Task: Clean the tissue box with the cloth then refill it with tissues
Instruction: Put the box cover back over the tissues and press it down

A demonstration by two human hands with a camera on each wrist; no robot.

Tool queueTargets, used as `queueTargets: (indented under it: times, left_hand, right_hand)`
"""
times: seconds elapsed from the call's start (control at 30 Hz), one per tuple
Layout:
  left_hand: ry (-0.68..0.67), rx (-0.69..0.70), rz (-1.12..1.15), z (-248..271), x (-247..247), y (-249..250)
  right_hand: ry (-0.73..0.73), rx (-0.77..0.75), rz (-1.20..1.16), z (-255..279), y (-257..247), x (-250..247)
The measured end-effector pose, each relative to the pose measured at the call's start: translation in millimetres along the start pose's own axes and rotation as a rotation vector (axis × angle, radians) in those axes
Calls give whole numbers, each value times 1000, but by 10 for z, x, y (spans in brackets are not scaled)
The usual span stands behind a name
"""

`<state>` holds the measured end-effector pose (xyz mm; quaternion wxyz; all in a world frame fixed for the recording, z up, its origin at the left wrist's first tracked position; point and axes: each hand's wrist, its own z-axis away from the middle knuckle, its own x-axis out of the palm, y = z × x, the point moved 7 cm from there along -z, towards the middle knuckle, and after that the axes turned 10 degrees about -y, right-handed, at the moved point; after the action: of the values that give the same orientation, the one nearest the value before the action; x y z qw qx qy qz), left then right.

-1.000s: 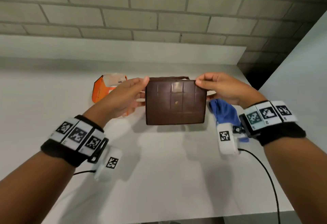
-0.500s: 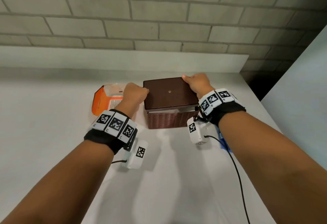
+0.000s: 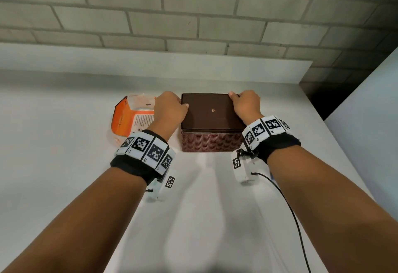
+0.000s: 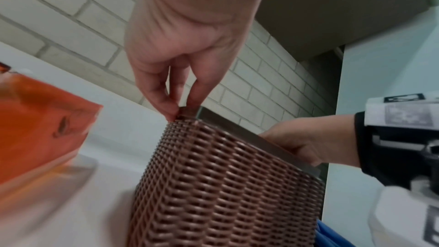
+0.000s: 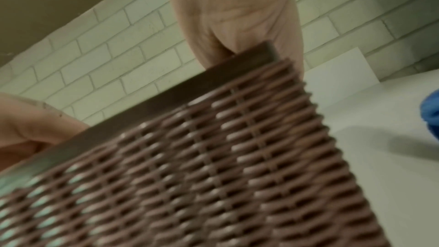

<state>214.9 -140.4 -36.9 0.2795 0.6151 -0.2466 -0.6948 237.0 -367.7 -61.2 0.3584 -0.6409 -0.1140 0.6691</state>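
Note:
A brown woven tissue box [image 3: 209,143] stands on the white table, with its flat brown lid [image 3: 210,111] lying closed on top. My left hand [image 3: 179,107] pinches the lid's left edge; in the left wrist view its fingertips [image 4: 177,114] grip the lid's corner [image 4: 187,111] above the woven wall [image 4: 225,185]. At the lid's far right corner my right hand [image 3: 237,98] holds the edge, fingers curled over it [image 5: 228,50]. An orange tissue pack [image 3: 131,119] lies just left of the box. The blue cloth [image 5: 431,115] lies right of the box, hidden by my right arm in the head view.
A low white ledge [image 3: 150,61] and a brick wall [image 3: 193,14] run behind the table. A pale panel [image 3: 366,111] stands at the right, beyond the table's right edge. A black cable [image 3: 286,203] trails from my right wrist across the near table.
The lid, held up on edge a second ago, has been turned flat and lowered onto the box. Both hands came down with it and still hold its edges.

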Motion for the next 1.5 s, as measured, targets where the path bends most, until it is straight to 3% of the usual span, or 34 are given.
queueTargets:
  times: [0.23,1.03,1.2,1.33,1.5]
  left_hand:
    - [-7,-1,22,68,25,-73]
    - [-108,-53,31,-19,76,-122]
    - [-79,-53,34,-21,53,-171]
    - [-35,-12,53,28,60,-146]
    - [33,13,36,114,134,-135]
  right_hand:
    - [59,-41,69,105,-39,-3]
    - [-61,-101,144,123,-91,9]
    - [-74,-81,186,115,-95,54]
    - [6,-117,202,162,-92,57]
    - [15,-19,194,241,-83,66]
